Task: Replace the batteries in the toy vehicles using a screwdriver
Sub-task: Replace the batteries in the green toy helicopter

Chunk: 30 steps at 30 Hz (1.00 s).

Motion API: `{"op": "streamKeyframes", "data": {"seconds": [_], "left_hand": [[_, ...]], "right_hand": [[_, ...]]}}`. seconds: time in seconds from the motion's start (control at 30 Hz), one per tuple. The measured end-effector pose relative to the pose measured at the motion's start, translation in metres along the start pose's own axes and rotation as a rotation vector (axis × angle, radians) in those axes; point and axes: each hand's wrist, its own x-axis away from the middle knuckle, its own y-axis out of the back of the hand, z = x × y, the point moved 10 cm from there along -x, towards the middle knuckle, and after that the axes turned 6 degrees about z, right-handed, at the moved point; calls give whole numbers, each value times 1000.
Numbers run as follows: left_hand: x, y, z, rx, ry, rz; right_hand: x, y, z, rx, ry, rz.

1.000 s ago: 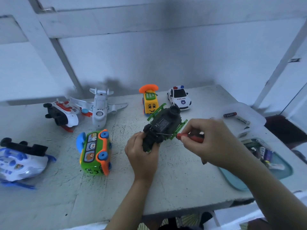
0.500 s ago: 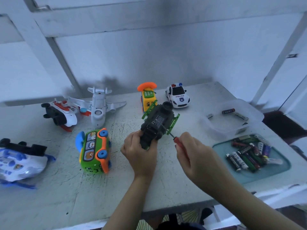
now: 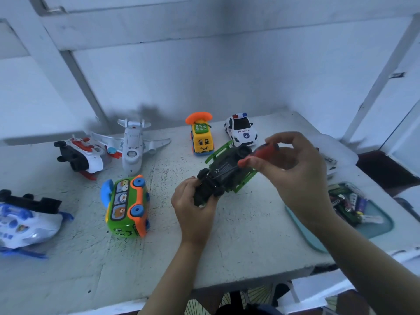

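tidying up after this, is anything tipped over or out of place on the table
Yes. The green bus lies on its side, and the red-and-white toy and blue-and-white toy lie tipped, wheels off the table. The police car stands upright.

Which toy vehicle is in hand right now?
Only the black toy car with green side rails, underside up: left hand grips it, right hand holds a red-handled screwdriver over it.

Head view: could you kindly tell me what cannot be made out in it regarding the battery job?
- Tip of the screwdriver: motion blur and the dark underside of the black toy vehicle swallow it.
- Battery cover on that toy: too dark and small to tell.
- Count of the batteries in the teal tray: partly hidden by the right arm.
- The blue and white toy: cut off by the left edge.
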Motion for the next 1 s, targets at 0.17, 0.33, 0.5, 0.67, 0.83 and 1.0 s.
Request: {"op": "streamKeyframes", "data": {"seconds": [0.17, 0.33, 0.5, 0.67, 0.83, 1.0], "left_hand": [[1, -4, 6, -7, 25, 28], [0, -4, 7, 7, 31, 34], [0, -6, 11, 14, 39, 44], [0, -6, 13, 17, 38, 46], [0, -5, 13, 40, 35, 43], [0, -6, 13, 35, 44, 56]], "right_hand": [[-7, -6, 7, -168, 75, -30], [-6, -19, 20, -52, 206, 3], [-5, -26, 28, 79, 288, 11], [-6, -29, 28, 116, 313, 27], [-6, -32, 30, 176, 361, 22], [-4, -44, 40, 310, 486, 104]]}}
